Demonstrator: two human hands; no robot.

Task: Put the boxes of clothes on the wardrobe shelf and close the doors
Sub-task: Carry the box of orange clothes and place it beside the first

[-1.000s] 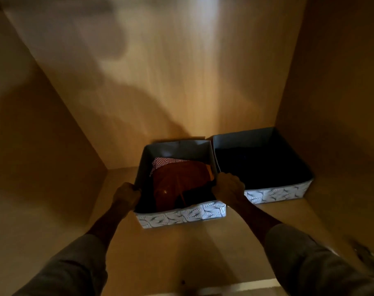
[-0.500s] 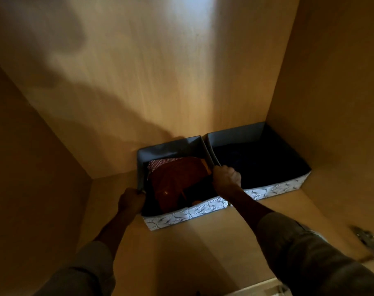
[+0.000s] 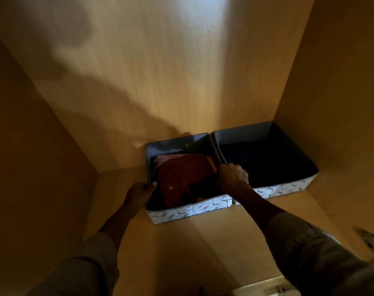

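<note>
Two fabric boxes with white patterned fronts stand side by side on the wooden wardrobe shelf (image 3: 203,248), against the back panel. The left box (image 3: 188,211) holds folded orange-red and checked clothes. My left hand (image 3: 139,194) grips its left wall. My right hand (image 3: 232,177) grips its right wall, where it touches the right box (image 3: 286,188). The right box holds dark clothes and sits in the back right corner. The wardrobe doors are out of view.
The wardrobe's wooden side walls close in at left (image 3: 32,167) and right (image 3: 342,124). A metal door hinge (image 3: 371,242) is fixed low on the right wall. Bare shelf surface lies left of the boxes and in front of them.
Both hands have pushed the left box farther back on the shelf, until it stands level with the right box against the back panel. The view has tilted slightly.
</note>
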